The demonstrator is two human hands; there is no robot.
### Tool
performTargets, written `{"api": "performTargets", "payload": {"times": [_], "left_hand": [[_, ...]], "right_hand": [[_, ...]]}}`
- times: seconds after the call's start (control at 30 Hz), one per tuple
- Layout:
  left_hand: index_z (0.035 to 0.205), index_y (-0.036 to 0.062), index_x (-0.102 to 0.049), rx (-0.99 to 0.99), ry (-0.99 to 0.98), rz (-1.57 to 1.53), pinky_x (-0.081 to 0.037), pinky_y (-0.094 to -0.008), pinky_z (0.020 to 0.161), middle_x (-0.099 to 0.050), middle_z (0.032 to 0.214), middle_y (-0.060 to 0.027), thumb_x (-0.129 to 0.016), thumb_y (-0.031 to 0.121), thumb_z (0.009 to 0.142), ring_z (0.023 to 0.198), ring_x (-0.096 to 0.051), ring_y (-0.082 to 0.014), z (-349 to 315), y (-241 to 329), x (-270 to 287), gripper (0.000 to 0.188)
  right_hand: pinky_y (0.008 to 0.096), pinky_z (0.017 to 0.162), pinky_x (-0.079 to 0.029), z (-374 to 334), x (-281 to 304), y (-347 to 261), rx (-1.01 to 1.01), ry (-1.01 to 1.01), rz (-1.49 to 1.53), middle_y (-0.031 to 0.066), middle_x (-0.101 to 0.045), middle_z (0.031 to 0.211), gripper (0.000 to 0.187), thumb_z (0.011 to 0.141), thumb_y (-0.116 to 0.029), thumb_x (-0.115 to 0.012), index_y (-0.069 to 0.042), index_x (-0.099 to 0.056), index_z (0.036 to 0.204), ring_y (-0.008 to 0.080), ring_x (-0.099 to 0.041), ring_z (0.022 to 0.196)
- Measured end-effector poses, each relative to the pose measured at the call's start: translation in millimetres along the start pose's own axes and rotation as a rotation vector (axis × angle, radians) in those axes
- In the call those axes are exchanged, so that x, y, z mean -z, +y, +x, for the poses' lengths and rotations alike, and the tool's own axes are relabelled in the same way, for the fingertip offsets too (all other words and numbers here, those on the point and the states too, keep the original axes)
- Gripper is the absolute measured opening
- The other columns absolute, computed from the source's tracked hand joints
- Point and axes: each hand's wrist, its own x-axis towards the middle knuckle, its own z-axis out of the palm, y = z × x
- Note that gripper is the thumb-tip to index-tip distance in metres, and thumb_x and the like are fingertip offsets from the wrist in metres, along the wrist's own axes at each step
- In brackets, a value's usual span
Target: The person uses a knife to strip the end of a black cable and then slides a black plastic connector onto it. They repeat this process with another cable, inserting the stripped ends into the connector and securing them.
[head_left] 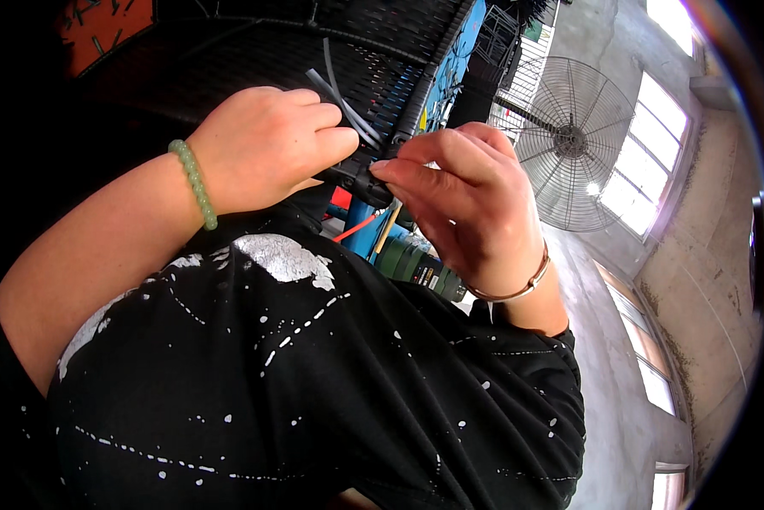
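A piece of black woven wicker furniture (382, 34) fills the space in front of me. Close to its near corner, my left hand (263, 149) is closed with the fingers curled under, so whatever it grips is hidden. My right hand (480, 200) has thumb and forefinger pinched together against the black wrapped corner (367, 180). What lies between those fingertips is too small to make out. Loose dark grey flat strips (348, 106) stick up from the weave between the two hands, their free ends pointing away from me.
A large round wire-guard fan (573, 140) stands to the right, before a wall with bright windows (650, 153). Below my right hand are a red rod (356, 228) and a dark green cylindrical object (399, 259). An orange surface (110, 34) with dark bits lies far left.
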Motion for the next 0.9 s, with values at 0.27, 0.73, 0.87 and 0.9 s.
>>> {"api": "performTargets", "payload": {"times": [0.27, 0.73, 0.87, 0.9], "left_hand": [[0.079, 0.0084, -0.053, -0.004, -0.002, 0.007, -0.045, -0.0356, 0.058, -0.05, 0.076, -0.004, -0.08, 0.016, 0.051, 0.075, -0.056, -0.0232, 1, -1, 1, 0.039], [0.083, 0.0082, -0.057, -0.011, 0.007, 0.019, -0.046, -0.0349, 0.059, -0.052, 0.078, -0.0036, -0.08, 0.016, 0.053, 0.075, -0.057, -0.0226, -4, -2, 2, 0.039], [0.082, 0.0084, -0.056, -0.015, 0.023, 0.009, -0.046, -0.0353, 0.059, -0.052, 0.078, -0.0037, -0.08, 0.017, 0.053, 0.075, -0.057, -0.0226, -3, -3, 2, 0.038], [0.081, 0.0085, -0.055, -0.014, 0.017, 0.01, -0.046, -0.0353, 0.059, -0.052, 0.078, -0.0037, -0.08, 0.017, 0.053, 0.075, -0.057, -0.0226, -3, -3, 2, 0.038]], "right_hand": [[0.0317, 0.065, -0.041, 1, 5, 2, -0.115, -0.011, 0.075, -0.0001, -0.062, 0.077, 0.014, 0.072, -0.006, -0.076, -0.009, -0.069, 0.084, 0.0204, -0.058, 0.065], [0.033, 0.061, -0.048, 16, 9, 13, -0.086, -0.112, 0.38, 0.0078, -0.062, 0.08, 0.008, 0.075, -0.003, -0.073, -0.002, -0.068, 0.082, 0.0262, -0.062, 0.07], [0.0316, 0.066, -0.048, 21, 4, 24, -0.135, -0.133, 0.553, 0.0104, -0.061, 0.08, 0.01, 0.077, -0.003, -0.074, 0.0, -0.065, 0.08, 0.0242, -0.061, 0.072], [0.0316, 0.067, -0.048, 21, 1, 25, -0.135, -0.133, 0.559, 0.0101, -0.061, 0.08, 0.012, 0.076, -0.003, -0.075, 0.0, -0.064, 0.079, 0.024, -0.061, 0.073]]}}
